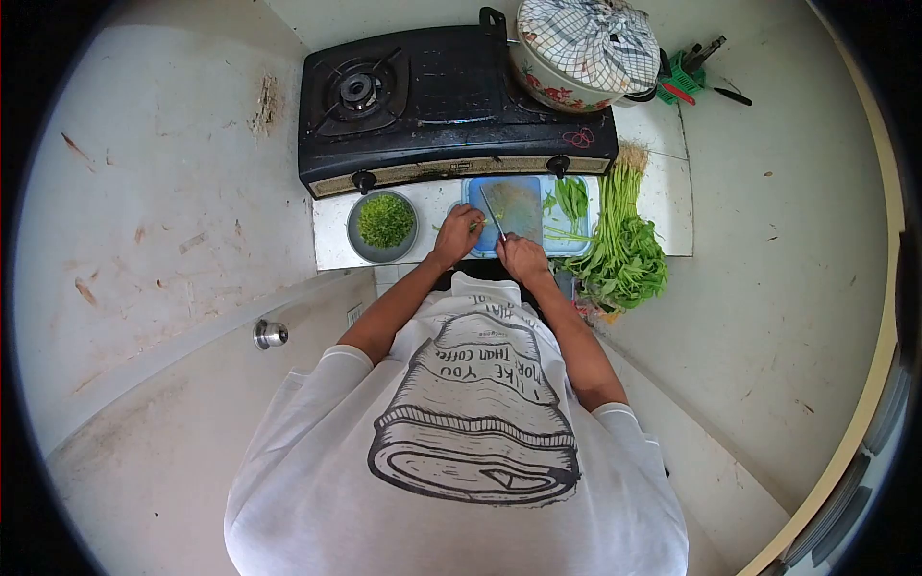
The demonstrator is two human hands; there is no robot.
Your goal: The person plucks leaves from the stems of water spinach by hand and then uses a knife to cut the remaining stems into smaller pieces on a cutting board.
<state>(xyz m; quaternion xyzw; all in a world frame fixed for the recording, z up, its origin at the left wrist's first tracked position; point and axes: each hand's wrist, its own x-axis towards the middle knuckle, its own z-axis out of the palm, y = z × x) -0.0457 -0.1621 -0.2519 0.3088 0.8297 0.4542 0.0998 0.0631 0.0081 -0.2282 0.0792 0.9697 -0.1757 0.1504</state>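
My right hand grips a knife, its blade angled up and left over the blue cutting board. Facing it at the board's left edge, my left hand has its fingers curled around some green stems, only a little of which shows beside the blade. Loose green leaves and a few stems lie on the right part of the board. To the left stands a grey bowl filled with finely chopped greens. A large bunch of leafy greens with roots hangs over the counter's front at right.
Behind the board is a black two-burner gas stove. A flowered pot covered by a checked cloth sits on its right side. A green basket with knives is in the right corner. A door knob juts out at left.
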